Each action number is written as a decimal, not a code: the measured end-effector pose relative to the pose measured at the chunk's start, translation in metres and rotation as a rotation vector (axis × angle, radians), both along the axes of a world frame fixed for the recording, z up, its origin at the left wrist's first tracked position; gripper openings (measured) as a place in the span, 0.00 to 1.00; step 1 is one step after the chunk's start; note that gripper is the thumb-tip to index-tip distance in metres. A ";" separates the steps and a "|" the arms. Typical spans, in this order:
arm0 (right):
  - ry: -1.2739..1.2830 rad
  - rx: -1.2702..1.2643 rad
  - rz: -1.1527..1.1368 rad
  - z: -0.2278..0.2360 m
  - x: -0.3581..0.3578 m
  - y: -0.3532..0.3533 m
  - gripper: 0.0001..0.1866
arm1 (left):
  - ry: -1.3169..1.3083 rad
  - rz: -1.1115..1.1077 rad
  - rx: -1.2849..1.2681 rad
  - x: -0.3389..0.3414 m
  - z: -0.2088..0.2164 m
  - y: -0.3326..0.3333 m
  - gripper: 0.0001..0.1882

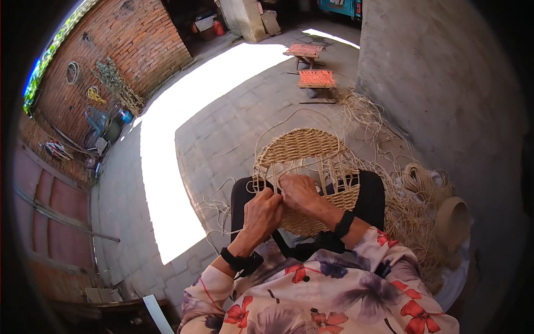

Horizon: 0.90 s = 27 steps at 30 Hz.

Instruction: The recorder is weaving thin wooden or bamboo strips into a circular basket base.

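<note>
Your tan woven panel (pixel 303 146) is lying just beyond your flowered top (pixel 311 278), its open band of bare cords running between two densely woven ends. Your left hand (pixel 263 213) is curling its fingers at the panel's left side, and your right hand (pixel 299 192) is bending its own beside them, over the open band; the fingertips are hidden, so I cannot tell whether either is pinching a cord. Loose strands (pixel 219 211) are trailing left of the panel, and a tangled cord heap (pixel 403 214) is spreading to its right. If a strand is snagging there or on your left wristband (pixel 242 260), a sharp tug could skew those bare cords; if you are pulling unevenly, the panel's edge could pucker.
</note>
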State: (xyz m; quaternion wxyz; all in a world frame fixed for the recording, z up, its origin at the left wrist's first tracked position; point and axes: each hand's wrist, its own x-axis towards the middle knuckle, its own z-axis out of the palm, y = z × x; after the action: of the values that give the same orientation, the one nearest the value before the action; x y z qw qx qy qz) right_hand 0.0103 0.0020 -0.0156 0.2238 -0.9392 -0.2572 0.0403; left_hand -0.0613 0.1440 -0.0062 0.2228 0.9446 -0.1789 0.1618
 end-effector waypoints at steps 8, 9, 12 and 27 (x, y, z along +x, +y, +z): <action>-0.296 0.305 -0.240 -0.027 -0.023 -0.084 0.10 | -0.002 -0.005 -0.054 -0.005 0.004 0.002 0.02; -0.319 0.273 -0.301 -0.029 -0.022 -0.106 0.07 | -0.038 0.009 -0.024 -0.004 0.005 0.000 0.02; -0.306 0.294 -0.422 -0.039 -0.013 -0.160 0.09 | -0.035 -0.037 -0.013 0.004 -0.001 -0.011 0.03; 0.673 1.235 0.015 -0.010 0.012 -0.091 0.08 | 0.126 -0.021 0.270 0.023 0.002 -0.048 0.08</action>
State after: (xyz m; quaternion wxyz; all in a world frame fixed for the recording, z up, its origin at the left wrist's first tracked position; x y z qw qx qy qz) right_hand 0.0226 -0.0886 -0.0259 0.7833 -0.5751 -0.1564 0.1768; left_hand -0.0383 0.0961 -0.0039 0.1063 0.9723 -0.1944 0.0742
